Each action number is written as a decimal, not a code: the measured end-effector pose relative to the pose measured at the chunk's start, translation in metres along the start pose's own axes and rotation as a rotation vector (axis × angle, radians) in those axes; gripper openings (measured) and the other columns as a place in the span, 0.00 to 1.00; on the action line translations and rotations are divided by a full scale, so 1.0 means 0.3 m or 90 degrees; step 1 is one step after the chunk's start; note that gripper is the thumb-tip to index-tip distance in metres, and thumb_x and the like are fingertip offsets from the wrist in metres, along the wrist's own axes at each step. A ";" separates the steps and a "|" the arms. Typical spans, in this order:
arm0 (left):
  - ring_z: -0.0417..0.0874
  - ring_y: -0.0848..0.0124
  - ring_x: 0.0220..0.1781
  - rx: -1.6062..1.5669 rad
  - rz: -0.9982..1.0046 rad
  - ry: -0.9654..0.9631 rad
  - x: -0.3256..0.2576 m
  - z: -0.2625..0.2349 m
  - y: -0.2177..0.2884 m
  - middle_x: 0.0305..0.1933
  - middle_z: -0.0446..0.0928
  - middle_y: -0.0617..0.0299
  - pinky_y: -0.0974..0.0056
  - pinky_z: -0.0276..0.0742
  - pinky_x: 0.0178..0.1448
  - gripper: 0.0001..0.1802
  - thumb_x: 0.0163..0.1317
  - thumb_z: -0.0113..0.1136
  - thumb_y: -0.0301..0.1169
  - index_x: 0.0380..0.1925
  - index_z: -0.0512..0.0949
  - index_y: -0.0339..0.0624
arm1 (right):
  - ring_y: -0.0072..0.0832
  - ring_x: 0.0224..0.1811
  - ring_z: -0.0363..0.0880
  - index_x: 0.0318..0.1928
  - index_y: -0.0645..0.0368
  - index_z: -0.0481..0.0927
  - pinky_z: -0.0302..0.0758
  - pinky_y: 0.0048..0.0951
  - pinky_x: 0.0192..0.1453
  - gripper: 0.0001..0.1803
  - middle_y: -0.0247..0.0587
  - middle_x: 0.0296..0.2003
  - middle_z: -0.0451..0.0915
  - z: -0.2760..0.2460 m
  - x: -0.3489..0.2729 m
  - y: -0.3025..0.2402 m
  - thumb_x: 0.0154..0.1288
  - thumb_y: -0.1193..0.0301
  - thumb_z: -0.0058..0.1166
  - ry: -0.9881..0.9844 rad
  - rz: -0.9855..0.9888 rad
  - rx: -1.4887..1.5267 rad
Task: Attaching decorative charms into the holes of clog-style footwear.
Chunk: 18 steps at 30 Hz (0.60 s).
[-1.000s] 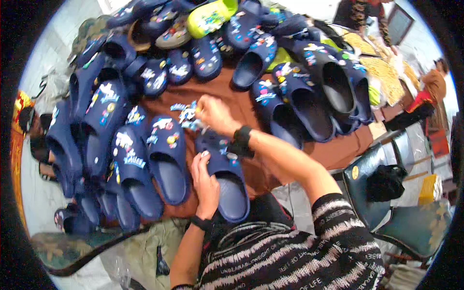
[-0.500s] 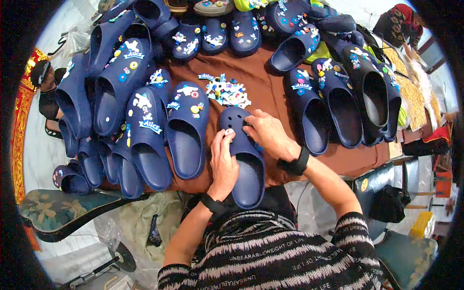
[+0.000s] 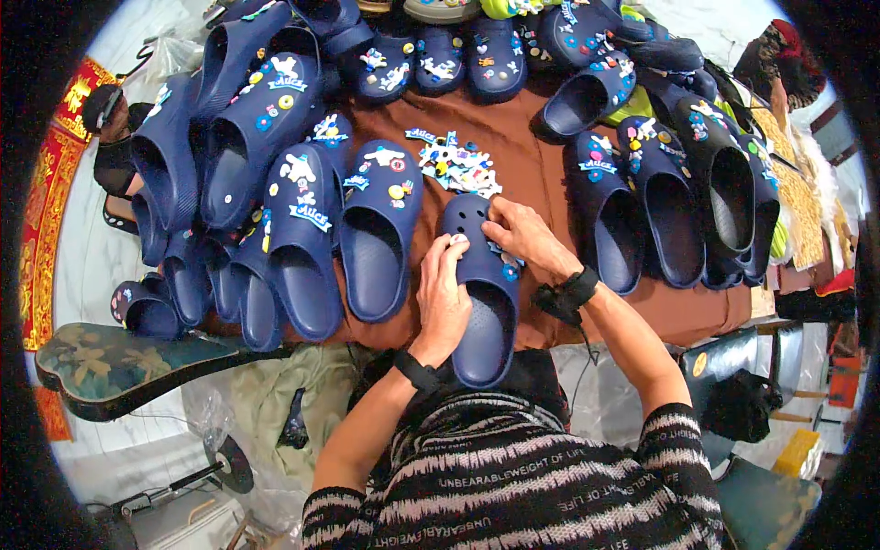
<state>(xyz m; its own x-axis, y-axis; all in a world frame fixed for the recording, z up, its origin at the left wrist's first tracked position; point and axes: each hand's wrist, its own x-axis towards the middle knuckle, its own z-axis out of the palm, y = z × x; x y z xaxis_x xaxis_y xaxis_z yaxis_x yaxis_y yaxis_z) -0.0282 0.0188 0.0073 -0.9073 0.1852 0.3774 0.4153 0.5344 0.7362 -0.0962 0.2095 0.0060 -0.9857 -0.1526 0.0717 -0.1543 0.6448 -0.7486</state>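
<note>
A navy clog (image 3: pixel 486 339) lies in front of me, its toe pointing away and its heel end over my lap. Round holes show in its upper, and blue charms (image 3: pixel 510 268) sit along its right side. My left hand (image 3: pixel 446 307) is closed at the left of the upper, its fingertips on a small white charm with a reddish mark (image 3: pixel 458 239). My right hand (image 3: pixel 529 236) grips the upper's right side near the toe, fingers bent; its fingertips are partly hidden. Just beyond the toe is a pile of loose colourful charms (image 3: pixel 460 167).
Decorated navy clogs (image 3: pixel 376 229) crowd the brown cloth (image 3: pixel 541 170) on the left, with more along the back and at the right (image 3: pixel 605 215). Padded chairs (image 3: pixel 128 371) stand at the near left and right. Another person (image 3: pixel 779 64) is at the far right.
The view has shifted, so the scene sits slightly farther right. Both hands stay on the same clog, the right one still at its toe side, with only slight finger movement.
</note>
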 end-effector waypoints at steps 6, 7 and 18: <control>0.69 0.50 0.71 -0.008 -0.015 0.010 -0.007 0.007 -0.003 0.66 0.70 0.48 0.53 0.63 0.76 0.39 0.44 0.46 0.05 0.59 0.73 0.41 | 0.53 0.34 0.82 0.37 0.61 0.78 0.75 0.49 0.40 0.10 0.57 0.28 0.81 -0.006 -0.064 -0.074 0.64 0.67 0.57 -0.019 0.054 0.099; 0.69 0.50 0.71 -0.008 -0.008 0.010 0.002 0.005 -0.009 0.66 0.70 0.48 0.53 0.63 0.76 0.39 0.44 0.46 0.05 0.59 0.73 0.41 | 0.53 0.34 0.82 0.37 0.61 0.78 0.75 0.49 0.40 0.10 0.57 0.28 0.81 -0.012 -0.071 -0.084 0.64 0.67 0.57 -0.019 0.053 0.098; 0.70 0.50 0.69 0.010 0.002 0.007 -0.010 0.006 -0.014 0.65 0.70 0.51 0.51 0.66 0.73 0.33 0.52 0.52 0.10 0.61 0.72 0.43 | 0.51 0.43 0.78 0.44 0.61 0.78 0.75 0.47 0.45 0.09 0.52 0.38 0.74 -0.009 -0.186 -0.108 0.69 0.69 0.58 0.101 -0.078 -0.072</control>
<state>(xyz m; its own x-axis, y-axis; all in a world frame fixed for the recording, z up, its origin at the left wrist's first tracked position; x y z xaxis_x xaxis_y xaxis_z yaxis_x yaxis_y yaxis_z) -0.0272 0.0174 0.0023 -0.9052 0.1778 0.3860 0.4170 0.5469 0.7259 -0.0363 0.1991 0.0280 -0.9563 -0.1211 0.2662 -0.2708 0.7102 -0.6498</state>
